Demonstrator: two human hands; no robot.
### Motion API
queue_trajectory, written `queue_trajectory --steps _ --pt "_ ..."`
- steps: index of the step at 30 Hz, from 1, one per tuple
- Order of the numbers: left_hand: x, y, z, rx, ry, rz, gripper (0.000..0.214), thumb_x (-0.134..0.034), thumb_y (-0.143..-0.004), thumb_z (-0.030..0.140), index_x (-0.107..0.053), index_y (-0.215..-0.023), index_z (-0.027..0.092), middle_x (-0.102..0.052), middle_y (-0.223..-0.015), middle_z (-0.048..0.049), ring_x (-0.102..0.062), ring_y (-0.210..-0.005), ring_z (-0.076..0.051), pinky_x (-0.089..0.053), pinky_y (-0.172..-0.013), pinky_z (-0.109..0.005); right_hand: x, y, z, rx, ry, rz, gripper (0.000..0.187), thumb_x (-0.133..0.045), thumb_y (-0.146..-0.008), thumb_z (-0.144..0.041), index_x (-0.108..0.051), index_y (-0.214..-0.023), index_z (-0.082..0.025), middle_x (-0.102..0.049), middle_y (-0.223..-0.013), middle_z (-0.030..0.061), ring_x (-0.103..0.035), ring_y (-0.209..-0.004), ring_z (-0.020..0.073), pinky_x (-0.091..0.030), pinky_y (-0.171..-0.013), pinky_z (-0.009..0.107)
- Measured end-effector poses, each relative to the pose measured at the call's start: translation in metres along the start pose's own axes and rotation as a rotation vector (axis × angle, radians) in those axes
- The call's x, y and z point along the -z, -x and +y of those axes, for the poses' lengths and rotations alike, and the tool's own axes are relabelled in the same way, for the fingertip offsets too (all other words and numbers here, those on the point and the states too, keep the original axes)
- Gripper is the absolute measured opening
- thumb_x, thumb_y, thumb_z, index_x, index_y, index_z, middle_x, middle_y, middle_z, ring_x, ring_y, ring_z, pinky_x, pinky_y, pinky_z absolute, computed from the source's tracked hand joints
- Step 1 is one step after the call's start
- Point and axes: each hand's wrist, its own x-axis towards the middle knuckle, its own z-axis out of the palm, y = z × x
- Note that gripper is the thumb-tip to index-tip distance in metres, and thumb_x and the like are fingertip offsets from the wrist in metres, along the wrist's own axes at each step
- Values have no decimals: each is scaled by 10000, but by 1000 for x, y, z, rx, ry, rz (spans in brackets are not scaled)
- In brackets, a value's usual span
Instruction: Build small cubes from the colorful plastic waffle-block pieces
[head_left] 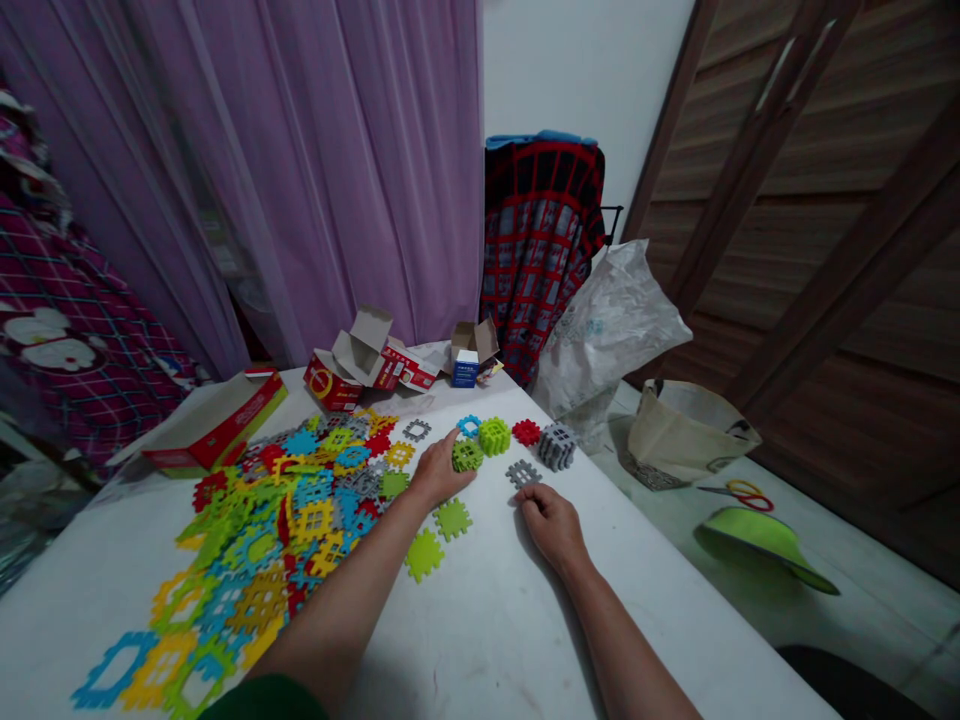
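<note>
My left hand (439, 468) lies on the white table (480, 620) with its fingers closed round a small green block made of waffle tiles (466, 456). My right hand (551, 522) rests knuckles-up on the table, fingers curled under, just below a flat grey tile (523, 472). Beyond the hands stand a lime-green tile cube (494, 436), a grey tile cube (556, 446), a red tile (526, 432) and a blue tile (469, 425). Two loose green tiles (452, 518) (424, 554) lie between my forearms.
A big heap of coloured waffle tiles (262, 530) covers the table's left half. Opened cardboard boxes (360, 365) (217, 420) sit at the far edge. To the right are a plastic bag (607, 330), a cloth bag (686, 430), scissors (742, 493) and a green visor (757, 535).
</note>
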Motion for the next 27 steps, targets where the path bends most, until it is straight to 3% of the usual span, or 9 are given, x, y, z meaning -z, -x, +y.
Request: queue_trajectory --steps 13,17,19,23,27 --pt "-1 -1 2 49 -23 -19 885 -747 -680 340 -373 -1474 228 -644 -1269 -107 -551 -1237 -278 -386 -1050 -370 2 1 -3 6 23 3 243 -439 -682 -289 -676 -705 -245 -720 -767 14 -651 -738 203 -494 -727 313" --pt "3 1 3 44 9 -43 921 -757 -663 333 -356 -1484 214 -617 -1319 -116 -535 -1262 -282 -378 -1069 -377 -4 0 -1 -31 -15 8 266 -449 -709 -296 -691 -803 -238 -737 -805 20 -669 -751 211 -514 -747 328" --pt "8 4 3 28 56 -44 929 -775 -634 318 -380 -1468 205 -560 -1399 -123 -485 -1319 -289 -342 -1112 -386 -11 -1 -1 -35 -79 8 280 -452 -714 -275 -678 -872 -229 -754 -922 37 -689 -858 220 -518 -817 345" --pt "20 15 -4 142 319 56 636 -726 -680 217 -549 -1290 205 -570 -1393 -104 -451 -1353 -273 -285 -1164 -401 -29 -7 -7 -11 -171 -21 312 -437 -688 -184 -626 -933 -224 -705 -1196 76 -640 -1130 214 -462 -989 381" --pt "20 32 -8 298 480 88 317 -519 -814 129 -580 -1108 231 -663 -1233 -71 -606 -1173 -203 -474 -1003 -371 -43 -14 -15 -44 -178 -72 318 -420 -659 -122 -595 -902 -231 -670 -1270 78 -616 -1181 198 -447 -1010 384"
